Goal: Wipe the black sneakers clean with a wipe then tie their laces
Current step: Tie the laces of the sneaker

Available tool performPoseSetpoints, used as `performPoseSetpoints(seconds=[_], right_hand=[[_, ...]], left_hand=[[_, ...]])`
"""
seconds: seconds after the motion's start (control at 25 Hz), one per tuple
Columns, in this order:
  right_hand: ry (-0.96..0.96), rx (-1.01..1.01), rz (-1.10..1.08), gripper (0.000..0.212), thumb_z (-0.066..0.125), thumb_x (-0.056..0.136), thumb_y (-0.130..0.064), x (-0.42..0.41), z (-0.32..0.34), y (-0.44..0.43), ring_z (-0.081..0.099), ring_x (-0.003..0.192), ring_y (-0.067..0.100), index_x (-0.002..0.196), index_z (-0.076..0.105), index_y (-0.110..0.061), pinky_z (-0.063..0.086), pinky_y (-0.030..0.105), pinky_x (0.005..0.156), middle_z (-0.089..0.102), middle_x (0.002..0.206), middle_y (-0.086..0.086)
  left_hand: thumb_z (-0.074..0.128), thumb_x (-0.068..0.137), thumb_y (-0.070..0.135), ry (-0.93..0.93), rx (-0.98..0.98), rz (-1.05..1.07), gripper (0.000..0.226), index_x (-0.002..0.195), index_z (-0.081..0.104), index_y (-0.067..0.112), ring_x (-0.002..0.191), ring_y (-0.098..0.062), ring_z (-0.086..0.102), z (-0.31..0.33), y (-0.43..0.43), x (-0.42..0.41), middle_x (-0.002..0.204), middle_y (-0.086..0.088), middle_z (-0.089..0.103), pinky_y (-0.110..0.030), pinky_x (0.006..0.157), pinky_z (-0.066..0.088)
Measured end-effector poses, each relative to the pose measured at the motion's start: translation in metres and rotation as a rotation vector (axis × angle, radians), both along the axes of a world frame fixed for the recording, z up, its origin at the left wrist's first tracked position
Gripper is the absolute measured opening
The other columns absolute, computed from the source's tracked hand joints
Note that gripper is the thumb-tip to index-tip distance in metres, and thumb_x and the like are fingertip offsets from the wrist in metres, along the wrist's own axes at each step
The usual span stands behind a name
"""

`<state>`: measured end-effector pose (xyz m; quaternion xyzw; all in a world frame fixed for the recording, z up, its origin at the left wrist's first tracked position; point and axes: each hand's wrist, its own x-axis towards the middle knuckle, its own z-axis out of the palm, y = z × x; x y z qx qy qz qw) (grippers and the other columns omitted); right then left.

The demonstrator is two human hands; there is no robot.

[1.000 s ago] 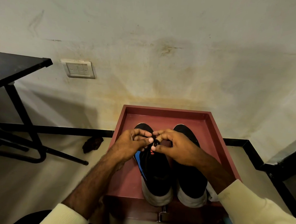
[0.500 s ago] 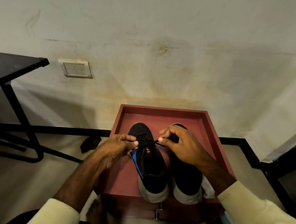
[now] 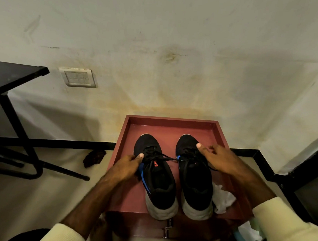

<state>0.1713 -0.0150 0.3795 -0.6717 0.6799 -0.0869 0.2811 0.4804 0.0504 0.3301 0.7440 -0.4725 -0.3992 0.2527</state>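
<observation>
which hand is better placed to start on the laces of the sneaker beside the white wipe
Right. The right hand rests on that sneaker, thumb by its laces; the left hand sits at the other sneaker.

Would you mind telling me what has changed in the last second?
The hands, pinched together at the laces of the left sneaker, drew apart. The right hand let the lace go and moved right onto the right sneaker; the left hand rests at the left sneaker's side. Sneakers, tray and wipe stayed put.
</observation>
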Motion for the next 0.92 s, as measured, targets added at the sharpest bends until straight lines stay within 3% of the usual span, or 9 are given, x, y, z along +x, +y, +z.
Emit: performPoseSetpoints(seconds=[0.08, 0.16, 0.32, 0.48, 0.64, 0.92], right_hand=[[-0.008, 0.219, 0.031, 0.081, 0.028, 0.095, -0.081, 0.002, -0.008, -0.001, 0.066, 0.109, 0.022, 0.136, 0.063, -0.021, 0.052, 0.036, 0.1, 0.069, 0.126, 0.005], [-0.074, 0.202, 0.067, 0.071, 0.029, 0.099, -0.074, 0.008, -0.016, -0.001, 0.068, 0.109, 0.022, 0.129, 0.067, -0.023, 0.053, 0.039, 0.103, 0.072, 0.126, 0.005], [-0.134, 0.165, 0.07, 0.065, 0.032, 0.099, -0.074, 0.015, -0.023, 0.0, 0.069, 0.111, 0.02, 0.127, 0.07, -0.029, 0.055, 0.043, 0.102, 0.073, 0.122, -0.001], [-0.145, 0.179, 0.072, 0.064, 0.035, 0.098, -0.074, 0.014, -0.026, -0.001, 0.069, 0.113, 0.02, 0.131, 0.069, -0.03, 0.055, 0.045, 0.103, 0.073, 0.124, -0.002], [-0.178, 0.18, 0.074, 0.06, 0.036, 0.101, -0.07, 0.014, -0.029, -0.002, 0.069, 0.105, 0.016, 0.127, 0.07, -0.027, 0.056, 0.037, 0.094, 0.073, 0.117, -0.004], [-0.165, 0.197, 0.079, 0.064, 0.034, 0.102, -0.069, 0.013, -0.025, -0.001, 0.071, 0.101, 0.017, 0.126, 0.07, -0.023, 0.057, 0.039, 0.097, 0.074, 0.108, -0.001]], left_hand=[[0.052, 0.101, 0.054, 0.182, 0.004, 0.048, 0.043, 0.121, 0.066, 0.019, 0.108, -0.022, 0.07, -0.005, -0.005, -0.009, 0.124, -0.006, 0.07, -0.043, 0.098, 0.057], [0.056, 0.103, 0.042, 0.341, -0.016, 0.058, 0.046, 0.14, 0.059, 0.015, 0.116, -0.019, 0.065, -0.001, -0.009, -0.022, 0.139, -0.006, 0.064, -0.036, 0.101, 0.055], [0.061, 0.101, 0.04, 0.285, -0.018, 0.051, 0.06, 0.152, 0.048, 0.012, 0.129, -0.023, 0.059, 0.0, -0.014, -0.034, 0.149, -0.007, 0.056, -0.041, 0.112, 0.048], [0.065, 0.081, 0.064, 0.288, -0.022, 0.032, 0.08, 0.145, 0.056, 0.018, 0.121, -0.02, 0.065, -0.009, -0.021, -0.023, 0.141, -0.003, 0.064, -0.043, 0.108, 0.052], [0.061, 0.101, 0.039, 0.298, -0.033, 0.047, 0.057, 0.15, 0.05, 0.012, 0.127, -0.023, 0.061, -0.006, -0.025, -0.03, 0.146, -0.006, 0.059, -0.041, 0.11, 0.049], [0.057, 0.104, 0.038, 0.257, 0.013, 0.001, 0.054, 0.15, 0.05, 0.01, 0.128, -0.022, 0.06, 0.001, -0.021, -0.027, 0.146, -0.008, 0.059, -0.042, 0.112, 0.048]])
